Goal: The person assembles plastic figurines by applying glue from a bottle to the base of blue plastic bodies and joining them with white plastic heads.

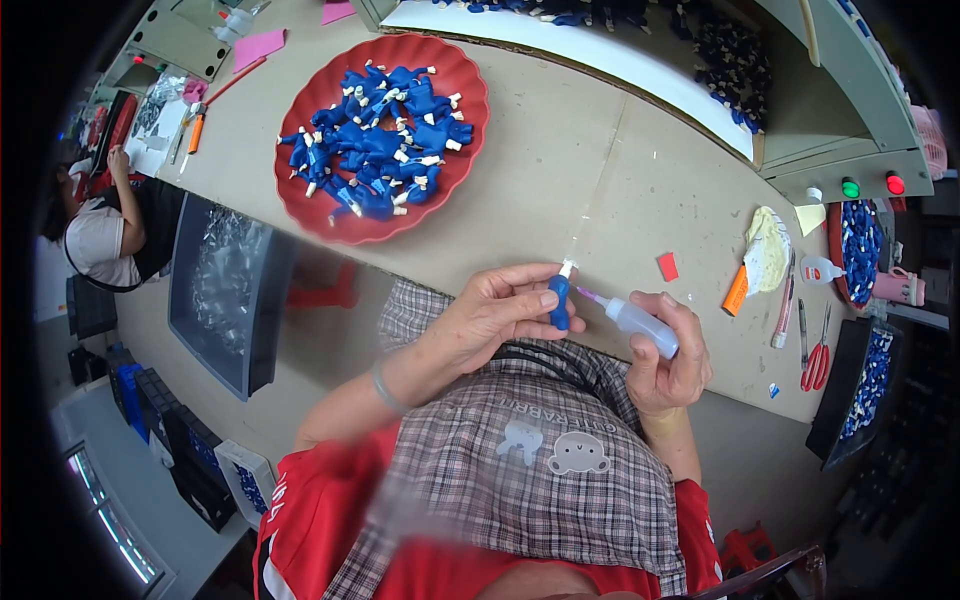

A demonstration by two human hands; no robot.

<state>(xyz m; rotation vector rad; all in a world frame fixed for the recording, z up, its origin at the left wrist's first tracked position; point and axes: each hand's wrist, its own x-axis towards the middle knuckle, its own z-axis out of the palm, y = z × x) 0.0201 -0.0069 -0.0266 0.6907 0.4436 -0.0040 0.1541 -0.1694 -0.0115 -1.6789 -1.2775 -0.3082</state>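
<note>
Between the fingers of my left hand (500,310) is a small blue figure part (560,300) with a white peg at its top, held upright near the table's front edge. My right hand (672,360) grips a translucent squeeze bottle (642,326) filled with pale liquid. Its thin purple tip points left and comes close to the blue part; whether they touch I cannot tell. A red scalloped plate (296,212) lies to the far left of my hands, heaped with similar blue parts (375,140) that have white ends.
At the right lie red-handled scissors (817,365), an orange-handled knife (736,290), a yellowish cloth (768,245) and a red scrap (667,266). A grey machine housing (850,165) borders the table's far right. A grey bin (262,330) stands left below the table. Another person (115,230) works at far left.
</note>
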